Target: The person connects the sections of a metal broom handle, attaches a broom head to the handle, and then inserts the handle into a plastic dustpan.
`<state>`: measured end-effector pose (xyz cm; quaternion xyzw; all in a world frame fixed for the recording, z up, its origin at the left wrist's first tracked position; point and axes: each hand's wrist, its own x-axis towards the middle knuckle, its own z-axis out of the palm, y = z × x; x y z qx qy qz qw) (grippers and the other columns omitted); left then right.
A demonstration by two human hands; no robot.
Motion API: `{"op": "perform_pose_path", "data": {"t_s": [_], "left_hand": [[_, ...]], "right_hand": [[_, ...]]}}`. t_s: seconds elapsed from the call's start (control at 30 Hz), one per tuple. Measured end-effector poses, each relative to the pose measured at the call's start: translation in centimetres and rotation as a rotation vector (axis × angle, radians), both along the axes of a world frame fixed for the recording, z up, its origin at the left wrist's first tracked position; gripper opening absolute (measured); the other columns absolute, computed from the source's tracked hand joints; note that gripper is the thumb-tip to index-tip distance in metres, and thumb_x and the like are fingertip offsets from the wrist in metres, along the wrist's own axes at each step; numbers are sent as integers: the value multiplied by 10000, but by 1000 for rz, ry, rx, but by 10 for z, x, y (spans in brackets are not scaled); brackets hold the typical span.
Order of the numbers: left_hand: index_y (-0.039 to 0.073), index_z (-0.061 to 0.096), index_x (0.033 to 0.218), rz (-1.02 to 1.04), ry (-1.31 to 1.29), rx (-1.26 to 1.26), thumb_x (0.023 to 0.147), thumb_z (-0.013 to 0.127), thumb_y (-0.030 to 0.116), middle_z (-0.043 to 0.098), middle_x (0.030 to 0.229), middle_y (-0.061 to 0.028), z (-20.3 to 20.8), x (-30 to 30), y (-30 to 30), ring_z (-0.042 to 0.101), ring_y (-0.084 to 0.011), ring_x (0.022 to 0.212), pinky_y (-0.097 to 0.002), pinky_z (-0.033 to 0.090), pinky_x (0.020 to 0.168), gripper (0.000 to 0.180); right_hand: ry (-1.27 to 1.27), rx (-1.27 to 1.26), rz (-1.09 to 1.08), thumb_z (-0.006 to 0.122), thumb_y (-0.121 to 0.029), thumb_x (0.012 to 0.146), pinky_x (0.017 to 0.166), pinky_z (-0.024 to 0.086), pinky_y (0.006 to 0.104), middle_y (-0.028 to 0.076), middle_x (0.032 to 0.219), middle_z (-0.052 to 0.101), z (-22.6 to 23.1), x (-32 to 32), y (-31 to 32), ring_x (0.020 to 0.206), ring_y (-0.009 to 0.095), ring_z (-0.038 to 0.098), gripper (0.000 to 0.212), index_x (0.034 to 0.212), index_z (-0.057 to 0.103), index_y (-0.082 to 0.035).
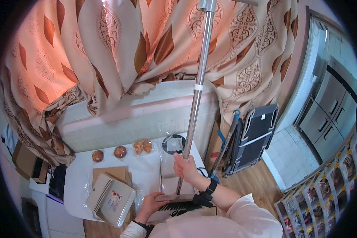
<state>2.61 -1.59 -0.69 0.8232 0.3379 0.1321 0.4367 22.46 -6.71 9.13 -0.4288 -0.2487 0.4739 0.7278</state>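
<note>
A long metal pole (196, 99) slants up from my lap past the curtain, with a white ring partway up and a grey fitting at the top. My right hand (186, 168) is closed around its lower part. Where the pole ends, a flat greyish bar (174, 197) lies across it, and the fingers of my left hand (150, 204) are wrapped on the bar's left end. Dark bristle-like stripes show just under the bar; I cannot tell whether they belong to it. Left of my left hand, a beige dustpan (111, 200) with a toothed edge rests tilted on brown cardboard (125, 174).
The white table (77, 186) also bears wrapped round breads (119, 151), wrapped croissants (142, 146) and a black round item (173, 143). A folded black cot (256, 135) and blue-tipped poles (226, 146) stand at the right. Patterned curtains (242, 51) hang behind.
</note>
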Motion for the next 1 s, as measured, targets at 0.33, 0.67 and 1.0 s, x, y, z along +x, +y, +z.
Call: {"op": "perform_pose_path", "data": {"t_s": [0.33, 0.67, 1.0], "left_hand": [[51, 599, 964, 146, -179, 466, 696, 715, 252, 616, 940, -143, -29, 23, 14, 592, -325, 870, -383, 482, 725, 355], [83, 614, 952, 234, -238, 438, 680, 737, 282, 629, 903, -131, -9, 53, 26, 606, -291, 828, -360, 484, 717, 359], [26, 610, 934, 137, -88, 456, 674, 724, 271, 621, 927, -153, -42, 47, 27, 591, -316, 864, -381, 478, 738, 375]], "right_hand": [[-213, 100, -357, 520, -332, 880, 350, 179, 234, -47, 421, 324, 9, 14, 29, 353, 71, 263, 438, 501, 377, -168], [-60, 139, -466, 535, -328, 875, 330, 174, 245, -42, 423, 283, 19, 33, 47, 331, 72, 244, 453, 521, 323, -142], [-231, 22, -569, 545, -270, 877, 342, 237, 239, -42, 436, 382, -35, 43, 60, 355, 62, 345, 427, 503, 392, -131]]}}
